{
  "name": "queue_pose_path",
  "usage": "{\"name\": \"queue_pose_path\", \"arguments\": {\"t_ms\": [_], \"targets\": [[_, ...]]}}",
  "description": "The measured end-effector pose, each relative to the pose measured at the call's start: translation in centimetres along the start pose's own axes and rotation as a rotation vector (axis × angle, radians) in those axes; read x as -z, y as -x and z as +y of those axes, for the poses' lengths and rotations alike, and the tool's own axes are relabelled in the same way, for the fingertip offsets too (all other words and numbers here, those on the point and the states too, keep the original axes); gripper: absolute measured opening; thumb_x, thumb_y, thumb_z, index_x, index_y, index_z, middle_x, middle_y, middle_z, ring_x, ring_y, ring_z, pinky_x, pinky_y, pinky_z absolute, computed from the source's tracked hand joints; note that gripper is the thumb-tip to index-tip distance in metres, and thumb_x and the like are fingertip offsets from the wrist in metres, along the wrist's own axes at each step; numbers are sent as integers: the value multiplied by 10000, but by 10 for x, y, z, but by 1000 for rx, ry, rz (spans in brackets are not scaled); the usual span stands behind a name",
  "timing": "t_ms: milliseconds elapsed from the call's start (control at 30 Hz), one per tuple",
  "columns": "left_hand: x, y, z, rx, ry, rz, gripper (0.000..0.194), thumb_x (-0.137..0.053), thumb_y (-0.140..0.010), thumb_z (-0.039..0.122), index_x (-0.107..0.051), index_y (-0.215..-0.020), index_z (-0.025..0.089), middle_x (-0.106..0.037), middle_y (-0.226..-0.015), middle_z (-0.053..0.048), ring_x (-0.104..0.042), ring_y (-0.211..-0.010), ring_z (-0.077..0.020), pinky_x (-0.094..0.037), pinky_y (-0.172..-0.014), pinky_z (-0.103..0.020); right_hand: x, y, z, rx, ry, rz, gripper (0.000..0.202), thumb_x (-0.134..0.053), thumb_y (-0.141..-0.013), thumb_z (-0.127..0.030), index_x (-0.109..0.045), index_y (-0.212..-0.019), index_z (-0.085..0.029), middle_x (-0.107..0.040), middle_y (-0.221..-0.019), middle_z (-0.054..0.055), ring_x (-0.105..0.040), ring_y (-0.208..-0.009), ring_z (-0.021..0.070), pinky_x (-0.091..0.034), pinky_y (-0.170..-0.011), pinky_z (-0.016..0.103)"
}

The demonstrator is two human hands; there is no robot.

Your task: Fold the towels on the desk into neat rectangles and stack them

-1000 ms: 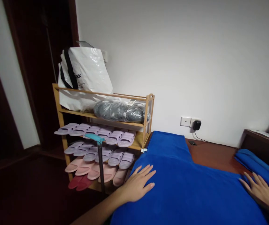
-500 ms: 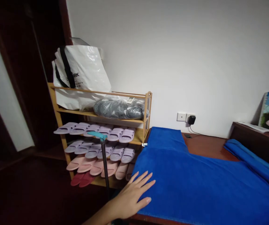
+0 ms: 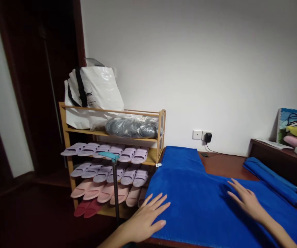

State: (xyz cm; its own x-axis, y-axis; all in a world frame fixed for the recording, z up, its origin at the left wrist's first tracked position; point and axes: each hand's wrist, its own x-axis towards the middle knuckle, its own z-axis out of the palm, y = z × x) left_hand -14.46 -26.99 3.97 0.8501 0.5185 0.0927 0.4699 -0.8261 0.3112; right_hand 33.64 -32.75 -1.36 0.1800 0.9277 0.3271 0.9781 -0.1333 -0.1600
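Observation:
A bright blue cloth [image 3: 189, 196] lies spread over a brown wooden desk [image 3: 223, 163], with one part reaching back to the wall. My left hand [image 3: 149, 215] rests on the cloth's left edge, fingers spread and holding nothing. Over the right part of the cloth hovers my right hand [image 3: 248, 203], its fingers stretched out and a shadow beneath it; whether the fingertips touch the fabric I cannot tell. Rolled blue cloths [image 3: 275, 179] with white ends lie side by side at the desk's right.
Left of the desk stands a wooden shoe rack [image 3: 161, 127] with rows of slippers [image 3: 107, 172] and a white bag [image 3: 101, 86] on top. A dark pole with a teal head [image 3: 109, 155] rises before it. A black plug [image 3: 208, 137] sits in the wall, its cord trailing right.
My right hand has come into view from the lower right, over the cloth. My left hand stays on the cloth's left edge. The view has tilted slightly upward.

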Motion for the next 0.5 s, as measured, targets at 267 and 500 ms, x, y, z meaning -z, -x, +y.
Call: {"name": "queue_pose_path", "arguments": {"t_ms": [267,500], "targets": [[7,7,7,33,34,-4,529,-439,-926,476,-253,-1418,419,-201,-1506,16,-186,-1373,-291,-159,-1085,-573,-44,-101,-140,47,-50,-133,717,-125,-853,-664,-246,-1436,-264,-212,-1500,62,-154,-1391,233,-204,-1085,514],[9,14,9,63,53,2,525,-439,-925,476,-265,-1416,415,-203,-1506,25,-180,-1373,-302,-162,-1077,-587,-62,-92,-137,36,-18,-109,726,-159,-849,-671,-317,-1413,-242,-271,-1479,77,-180,-1384,243,-184,-1093,504]]}}
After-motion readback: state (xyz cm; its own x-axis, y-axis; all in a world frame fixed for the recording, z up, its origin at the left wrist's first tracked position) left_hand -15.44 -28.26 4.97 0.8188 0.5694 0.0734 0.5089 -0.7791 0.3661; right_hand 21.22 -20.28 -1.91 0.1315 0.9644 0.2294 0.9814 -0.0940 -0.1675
